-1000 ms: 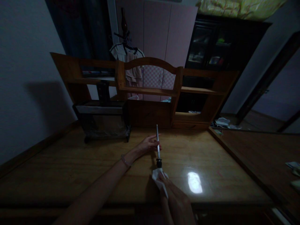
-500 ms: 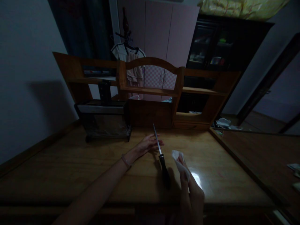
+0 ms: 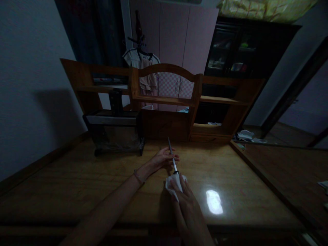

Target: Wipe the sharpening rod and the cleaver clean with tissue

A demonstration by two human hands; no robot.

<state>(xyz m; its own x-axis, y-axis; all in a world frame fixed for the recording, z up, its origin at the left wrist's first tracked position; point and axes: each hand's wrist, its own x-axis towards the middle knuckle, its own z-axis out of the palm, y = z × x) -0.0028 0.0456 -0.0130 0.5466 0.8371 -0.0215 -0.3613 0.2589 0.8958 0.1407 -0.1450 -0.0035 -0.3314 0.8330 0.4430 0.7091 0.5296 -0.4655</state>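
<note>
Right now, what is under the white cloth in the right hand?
The rod leads to a dark collar, which shows at the edge of the cloth. Anything further under is covered by the cloth and the right hand and cannot be seen.

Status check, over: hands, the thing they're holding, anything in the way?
Left hand: grip on metal rod. Right hand: white cloth around the rod's near end. Rod tip points away. Dark appliance stands back left, apart from the rod.
</note>
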